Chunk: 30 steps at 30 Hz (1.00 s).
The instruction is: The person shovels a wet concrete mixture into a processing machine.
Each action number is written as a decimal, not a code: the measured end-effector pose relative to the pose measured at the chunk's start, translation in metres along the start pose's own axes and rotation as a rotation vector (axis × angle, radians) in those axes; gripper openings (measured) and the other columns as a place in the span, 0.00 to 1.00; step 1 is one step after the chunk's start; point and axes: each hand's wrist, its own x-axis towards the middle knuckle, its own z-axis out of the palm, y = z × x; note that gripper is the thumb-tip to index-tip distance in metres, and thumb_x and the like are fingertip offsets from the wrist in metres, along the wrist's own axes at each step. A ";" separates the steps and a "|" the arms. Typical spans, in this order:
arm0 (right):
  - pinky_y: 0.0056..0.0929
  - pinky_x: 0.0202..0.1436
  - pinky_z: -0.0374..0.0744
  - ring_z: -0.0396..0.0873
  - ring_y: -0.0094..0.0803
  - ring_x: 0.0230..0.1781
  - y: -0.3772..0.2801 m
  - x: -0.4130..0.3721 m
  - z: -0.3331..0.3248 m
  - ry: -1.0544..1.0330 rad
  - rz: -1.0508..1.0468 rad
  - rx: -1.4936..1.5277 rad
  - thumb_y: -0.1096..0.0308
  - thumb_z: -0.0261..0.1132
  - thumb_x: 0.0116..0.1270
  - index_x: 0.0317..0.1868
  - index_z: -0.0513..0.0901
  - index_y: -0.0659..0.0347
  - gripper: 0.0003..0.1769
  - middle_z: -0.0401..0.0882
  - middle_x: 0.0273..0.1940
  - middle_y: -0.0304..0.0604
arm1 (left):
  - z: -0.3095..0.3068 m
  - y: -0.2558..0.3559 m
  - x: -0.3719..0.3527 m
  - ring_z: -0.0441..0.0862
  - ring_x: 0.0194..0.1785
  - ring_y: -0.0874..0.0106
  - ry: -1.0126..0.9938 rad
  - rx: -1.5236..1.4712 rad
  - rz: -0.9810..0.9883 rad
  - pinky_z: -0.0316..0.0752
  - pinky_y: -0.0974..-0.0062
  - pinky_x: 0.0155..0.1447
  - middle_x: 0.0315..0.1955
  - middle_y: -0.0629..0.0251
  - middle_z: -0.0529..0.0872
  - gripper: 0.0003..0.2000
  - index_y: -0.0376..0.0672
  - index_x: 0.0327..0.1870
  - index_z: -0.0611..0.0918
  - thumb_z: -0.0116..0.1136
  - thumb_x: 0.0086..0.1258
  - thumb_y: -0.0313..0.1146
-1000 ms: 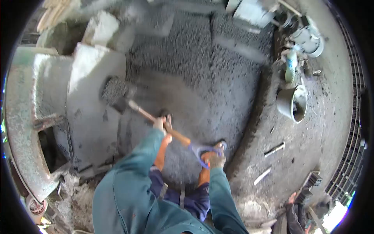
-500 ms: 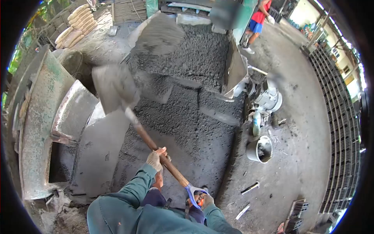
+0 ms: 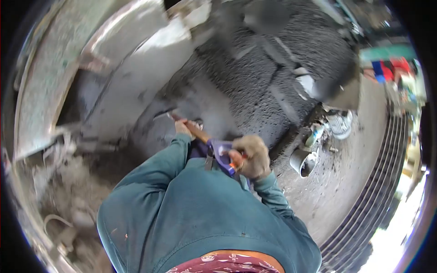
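A shovel (image 3: 199, 133) with a wooden shaft and a purple D-shaped handle (image 3: 221, 154) slants across the front of my body. My left hand (image 3: 183, 127), in a worn glove, is closed around the shaft. At the top end, my right hand (image 3: 253, 155), also gloved and slightly blurred, grips the purple handle. Little of the blade shows: only a dark thin edge beyond my left hand, low over a smooth grey patch of floor (image 3: 205, 98). Dark, grainy mix (image 3: 255, 86) lies spread just past it.
A worn metal chute (image 3: 127, 34) and greenish panel (image 3: 48, 77) stand at left. To the right are a bucket (image 3: 303, 162), a motor (image 3: 340, 125) and long stacked rows of blocks (image 3: 371, 200). A person in red and blue (image 3: 389, 70) is blurred at upper right.
My view has tilted down and turned. The shovel blade, raised by the chute before, has come down close to my feet. Both hands keep their hold on the shovel.
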 end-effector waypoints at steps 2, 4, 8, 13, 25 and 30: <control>0.39 0.44 0.83 0.85 0.38 0.35 -0.002 0.038 0.004 0.076 0.406 -0.021 0.66 0.71 0.58 0.63 0.76 0.65 0.31 0.84 0.38 0.51 | 0.012 0.012 -0.015 0.68 0.21 0.63 -0.005 -0.076 0.161 0.72 0.58 0.31 0.17 0.64 0.71 0.12 0.48 0.21 0.67 0.55 0.56 0.40; 0.34 0.41 0.84 0.85 0.33 0.34 0.037 0.070 0.016 -0.155 0.856 0.306 0.71 0.70 0.58 0.68 0.69 0.69 0.37 0.84 0.38 0.53 | 0.017 0.028 -0.002 0.70 0.21 0.64 0.043 -0.194 0.251 0.73 0.58 0.32 0.17 0.65 0.71 0.10 0.47 0.23 0.68 0.54 0.60 0.38; 0.31 0.33 0.83 0.83 0.31 0.30 0.129 0.124 0.100 -0.130 0.834 0.765 0.77 0.68 0.61 0.67 0.70 0.68 0.33 0.83 0.43 0.53 | 0.025 0.057 0.075 0.71 0.22 0.65 0.156 -0.345 0.256 0.76 0.58 0.35 0.17 0.66 0.70 0.09 0.46 0.26 0.68 0.52 0.66 0.34; 0.31 0.28 0.81 0.81 0.30 0.26 0.178 0.222 0.082 -0.240 0.780 0.742 0.81 0.67 0.61 0.63 0.73 0.67 0.28 0.83 0.39 0.48 | 0.105 0.062 0.119 0.72 0.24 0.64 0.063 -0.357 0.117 0.78 0.52 0.35 0.21 0.64 0.70 0.06 0.46 0.35 0.69 0.52 0.68 0.35; 0.24 0.24 0.79 0.80 0.26 0.25 0.235 0.135 -0.096 0.184 0.829 0.565 0.80 0.67 0.62 0.61 0.74 0.69 0.26 0.80 0.34 0.44 | 0.299 -0.120 0.164 0.73 0.29 0.61 -0.075 -0.004 -0.053 0.77 0.55 0.40 0.30 0.61 0.73 0.06 0.43 0.39 0.71 0.54 0.64 0.26; 0.26 0.21 0.77 0.77 0.25 0.22 0.177 -0.035 -0.191 0.639 0.971 0.690 0.86 0.65 0.57 0.57 0.79 0.63 0.25 0.79 0.33 0.40 | 0.307 -0.201 -0.016 0.73 0.33 0.60 -0.037 -0.014 -0.264 0.74 0.55 0.49 0.29 0.63 0.73 0.05 0.44 0.35 0.74 0.55 0.67 0.33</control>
